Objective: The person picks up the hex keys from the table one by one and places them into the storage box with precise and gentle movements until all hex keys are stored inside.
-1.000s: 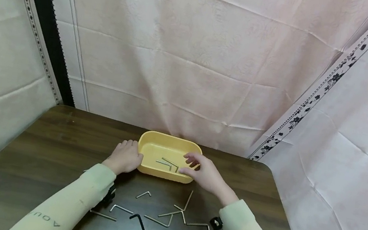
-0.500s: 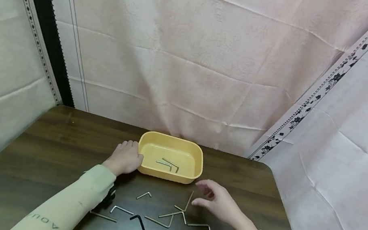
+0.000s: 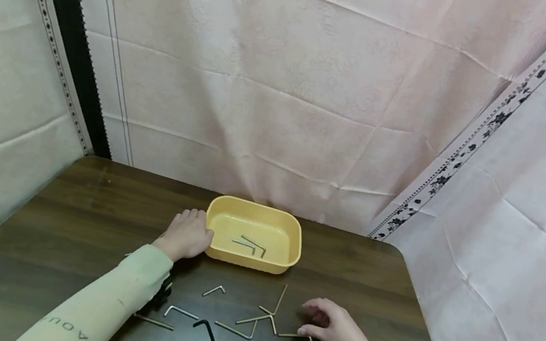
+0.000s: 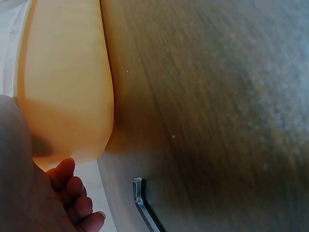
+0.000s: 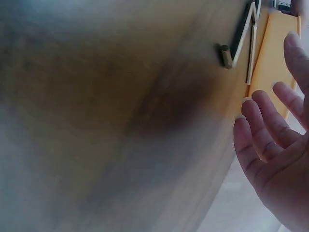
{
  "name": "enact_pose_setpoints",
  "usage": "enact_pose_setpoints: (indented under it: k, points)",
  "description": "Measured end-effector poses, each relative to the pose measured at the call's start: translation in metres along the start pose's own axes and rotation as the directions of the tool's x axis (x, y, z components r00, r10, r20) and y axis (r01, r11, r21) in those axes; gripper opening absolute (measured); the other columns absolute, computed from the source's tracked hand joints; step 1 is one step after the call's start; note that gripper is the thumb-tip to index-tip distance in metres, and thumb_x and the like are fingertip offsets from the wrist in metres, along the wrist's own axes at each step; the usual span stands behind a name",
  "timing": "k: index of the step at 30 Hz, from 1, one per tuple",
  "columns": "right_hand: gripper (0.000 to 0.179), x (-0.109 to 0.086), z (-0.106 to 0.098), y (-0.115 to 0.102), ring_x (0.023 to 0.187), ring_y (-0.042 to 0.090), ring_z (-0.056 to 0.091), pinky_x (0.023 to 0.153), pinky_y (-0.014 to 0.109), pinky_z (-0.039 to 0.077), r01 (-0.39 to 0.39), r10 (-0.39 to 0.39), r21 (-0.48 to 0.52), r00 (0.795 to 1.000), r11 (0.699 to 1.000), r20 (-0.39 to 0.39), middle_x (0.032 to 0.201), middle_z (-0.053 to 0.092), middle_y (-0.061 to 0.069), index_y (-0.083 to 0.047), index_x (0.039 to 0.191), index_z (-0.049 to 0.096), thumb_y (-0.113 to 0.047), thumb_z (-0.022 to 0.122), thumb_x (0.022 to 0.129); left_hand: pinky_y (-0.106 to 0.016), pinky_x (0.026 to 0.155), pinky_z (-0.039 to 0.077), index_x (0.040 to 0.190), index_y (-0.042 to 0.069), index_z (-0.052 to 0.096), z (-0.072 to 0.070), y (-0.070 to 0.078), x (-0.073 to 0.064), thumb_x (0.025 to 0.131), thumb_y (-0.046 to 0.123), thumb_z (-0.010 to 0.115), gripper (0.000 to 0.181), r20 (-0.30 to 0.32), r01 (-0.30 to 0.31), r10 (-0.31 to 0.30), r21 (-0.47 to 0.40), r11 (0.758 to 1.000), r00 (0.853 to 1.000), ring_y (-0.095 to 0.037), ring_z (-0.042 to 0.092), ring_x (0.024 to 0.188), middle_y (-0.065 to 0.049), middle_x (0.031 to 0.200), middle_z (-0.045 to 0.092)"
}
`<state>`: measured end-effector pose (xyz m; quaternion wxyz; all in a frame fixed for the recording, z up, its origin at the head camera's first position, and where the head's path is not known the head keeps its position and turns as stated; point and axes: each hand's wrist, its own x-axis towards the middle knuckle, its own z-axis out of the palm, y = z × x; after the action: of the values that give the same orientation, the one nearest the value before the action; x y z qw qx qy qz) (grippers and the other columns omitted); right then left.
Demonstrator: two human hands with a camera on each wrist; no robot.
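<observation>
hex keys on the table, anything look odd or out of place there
One black hex key stands out by colour: the other keys on the table are a pale metallic shade. They lie scattered at mixed angles, but none looks visibly damaged.

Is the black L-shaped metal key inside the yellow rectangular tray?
No, the black L-shaped metal key lies on the dark brown wood-grain table, outside the yellow rectangular tray.

A free strip of worktop (image 3: 337,273) runs between the yellow tray (image 3: 257,209) and the right hand (image 3: 338,329). The left hand (image 3: 187,234) blocks the tray's left end.
</observation>
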<state>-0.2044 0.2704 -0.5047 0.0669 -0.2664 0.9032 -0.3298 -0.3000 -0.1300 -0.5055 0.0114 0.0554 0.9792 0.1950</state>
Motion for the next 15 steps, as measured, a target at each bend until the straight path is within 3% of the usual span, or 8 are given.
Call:
enact_pose_setpoints:
  k: [8, 15]
  points:
    - [0.033, -0.007, 0.009, 0.009, 0.083, 0.018, 0.061, 0.071, 0.031, 0.05, 0.081, -0.083, 0.043, 0.996, 0.996, 0.039, 0.095, 0.064, 0.001, -0.014, 0.107, 0.068, -0.03, 0.078, 0.08, -0.052, 0.097, 0.032, 0.125, -0.009, 0.045, 0.0, -0.001, 0.0, 0.098, 0.03, 0.042, 0.048, 0.004, 0.004, -0.004, -0.003, 1.0, 1.0, -0.034, 0.043, 0.102, -0.019, 0.11, 0.048]
    - [0.024, -0.012, 0.015, 0.013, 0.077, 0.015, 0.058, 0.067, 0.028, 0.048, 0.075, -0.08, 0.077, 0.995, 0.994, 0.059, 0.086, 0.06, -0.003, -0.018, 0.094, 0.067, -0.031, 0.079, 0.079, -0.051, 0.095, 0.032, 0.124, -0.009, 0.045, 0.001, 0.0, 0.0, 0.098, 0.03, 0.042, 0.047, 0.002, -0.008, 0.008, -0.002, 1.0, 1.0, -0.033, 0.043, 0.1, -0.019, 0.108, 0.048]
